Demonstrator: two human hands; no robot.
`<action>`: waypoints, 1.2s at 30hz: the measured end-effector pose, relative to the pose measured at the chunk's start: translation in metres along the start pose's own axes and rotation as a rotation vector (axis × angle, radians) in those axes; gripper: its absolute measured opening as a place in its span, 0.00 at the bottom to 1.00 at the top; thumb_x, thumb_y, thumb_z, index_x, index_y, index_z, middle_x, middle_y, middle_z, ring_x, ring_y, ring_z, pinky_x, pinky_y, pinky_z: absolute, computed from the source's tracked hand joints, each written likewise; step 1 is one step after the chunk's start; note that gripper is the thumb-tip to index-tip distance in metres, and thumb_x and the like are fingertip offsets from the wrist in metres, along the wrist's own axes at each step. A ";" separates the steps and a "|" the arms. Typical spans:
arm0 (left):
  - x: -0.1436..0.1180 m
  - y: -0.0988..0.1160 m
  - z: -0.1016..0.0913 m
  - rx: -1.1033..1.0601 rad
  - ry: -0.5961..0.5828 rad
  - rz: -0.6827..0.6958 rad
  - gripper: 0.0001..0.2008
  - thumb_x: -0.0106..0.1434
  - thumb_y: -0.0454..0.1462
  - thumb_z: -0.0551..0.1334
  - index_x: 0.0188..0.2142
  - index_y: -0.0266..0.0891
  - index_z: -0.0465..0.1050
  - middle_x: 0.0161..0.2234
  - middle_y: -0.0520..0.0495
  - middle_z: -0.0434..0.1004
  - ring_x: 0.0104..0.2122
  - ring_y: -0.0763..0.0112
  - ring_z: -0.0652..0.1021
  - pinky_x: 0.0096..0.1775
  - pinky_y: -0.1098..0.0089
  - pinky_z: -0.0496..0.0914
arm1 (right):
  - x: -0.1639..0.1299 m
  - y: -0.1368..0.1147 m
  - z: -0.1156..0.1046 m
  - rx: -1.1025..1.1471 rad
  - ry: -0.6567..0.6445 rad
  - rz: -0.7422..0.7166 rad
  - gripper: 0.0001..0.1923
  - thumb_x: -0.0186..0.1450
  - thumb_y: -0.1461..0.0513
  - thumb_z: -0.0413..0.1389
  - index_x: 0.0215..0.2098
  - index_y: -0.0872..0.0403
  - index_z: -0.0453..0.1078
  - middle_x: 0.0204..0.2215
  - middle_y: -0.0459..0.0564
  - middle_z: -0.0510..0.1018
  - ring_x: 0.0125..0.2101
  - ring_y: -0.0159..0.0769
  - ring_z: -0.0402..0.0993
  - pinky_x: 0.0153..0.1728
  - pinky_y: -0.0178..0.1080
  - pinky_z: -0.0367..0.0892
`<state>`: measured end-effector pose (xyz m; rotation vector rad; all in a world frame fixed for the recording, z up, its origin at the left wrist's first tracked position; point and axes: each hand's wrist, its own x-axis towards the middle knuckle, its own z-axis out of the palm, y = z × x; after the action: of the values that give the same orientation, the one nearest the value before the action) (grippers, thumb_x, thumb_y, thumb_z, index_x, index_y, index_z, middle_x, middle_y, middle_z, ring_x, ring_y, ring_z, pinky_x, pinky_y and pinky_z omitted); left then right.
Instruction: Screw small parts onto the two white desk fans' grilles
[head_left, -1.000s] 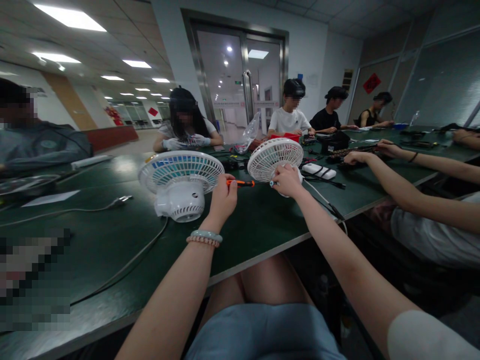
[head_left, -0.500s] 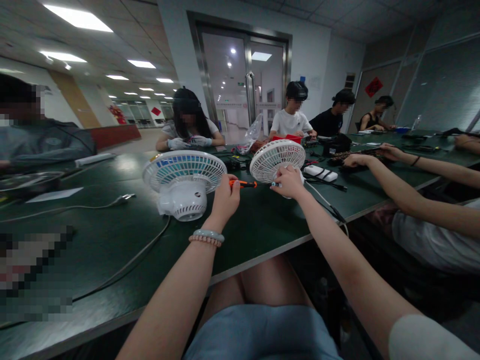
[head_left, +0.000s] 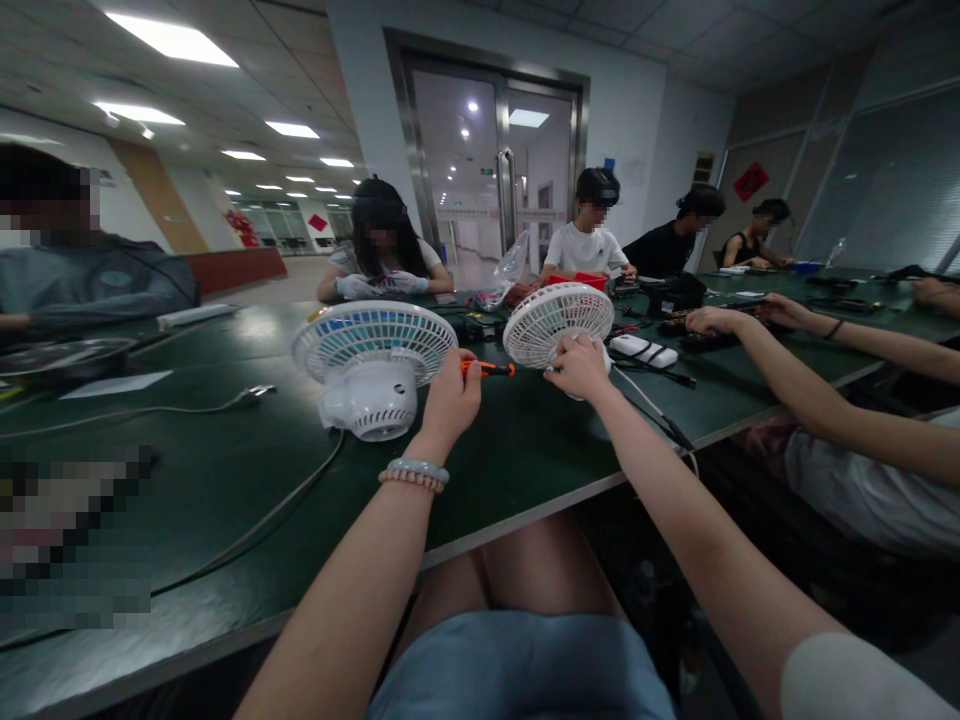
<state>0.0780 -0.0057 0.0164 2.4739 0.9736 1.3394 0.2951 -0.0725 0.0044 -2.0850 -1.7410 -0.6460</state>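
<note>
My left hand [head_left: 452,395] is closed round the handle of an orange-and-black screwdriver [head_left: 491,369], which points right. Beside that hand, a larger white fan [head_left: 371,395] sits face-down at a tilt, blue blades showing through its cage. My right hand [head_left: 579,365] is against the back of a smaller white fan [head_left: 536,325], fingers bent and pinched together. A small bluish tip shows at these fingers, in line with the screwdriver; what they grip is mostly hidden. The smaller fan's housing is partly covered by my right hand.
A white power strip [head_left: 643,350] and cables lie right of the smaller fan. A grey cord with a plug [head_left: 259,393] crosses the green table [head_left: 225,470] on the left. Behind the fans is a red box [head_left: 581,281]. Several people sit around; a neighbour's arms [head_left: 780,365] reach in from the right.
The whole view has shifted slightly. Both hands keep nearly the same pose, and the bluish tip by my right fingers shows less than before.
</note>
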 end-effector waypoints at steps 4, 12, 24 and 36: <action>0.000 0.000 -0.001 0.006 0.000 0.003 0.11 0.62 0.40 0.48 0.41 0.39 0.61 0.30 0.46 0.71 0.29 0.65 0.73 0.34 0.65 0.65 | 0.000 -0.002 0.000 0.000 0.000 0.020 0.16 0.60 0.51 0.50 0.36 0.46 0.76 0.43 0.51 0.69 0.46 0.47 0.56 0.41 0.47 0.51; 0.000 -0.001 -0.001 0.028 0.003 0.018 0.11 0.62 0.40 0.48 0.41 0.39 0.62 0.32 0.45 0.71 0.31 0.64 0.73 0.34 0.65 0.65 | 0.000 -0.003 -0.002 0.011 -0.007 0.033 0.16 0.61 0.51 0.49 0.36 0.46 0.76 0.44 0.51 0.69 0.46 0.46 0.55 0.42 0.46 0.50; -0.001 0.007 -0.005 0.294 0.000 -0.060 0.16 0.64 0.43 0.44 0.45 0.36 0.60 0.35 0.41 0.73 0.32 0.61 0.75 0.34 0.65 0.66 | -0.001 -0.004 -0.003 0.032 0.007 0.053 0.16 0.62 0.55 0.47 0.34 0.49 0.77 0.43 0.52 0.70 0.45 0.46 0.55 0.41 0.46 0.50; -0.011 0.031 0.016 0.694 -0.440 0.131 0.20 0.62 0.45 0.47 0.47 0.36 0.63 0.32 0.38 0.75 0.35 0.52 0.76 0.35 0.60 0.66 | -0.002 -0.002 0.000 0.022 0.039 0.037 0.16 0.62 0.56 0.47 0.33 0.50 0.76 0.41 0.52 0.70 0.45 0.46 0.56 0.40 0.45 0.51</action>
<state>0.1009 -0.0338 0.0124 3.1706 1.3318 0.4515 0.2927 -0.0734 0.0035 -2.0714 -1.6765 -0.6499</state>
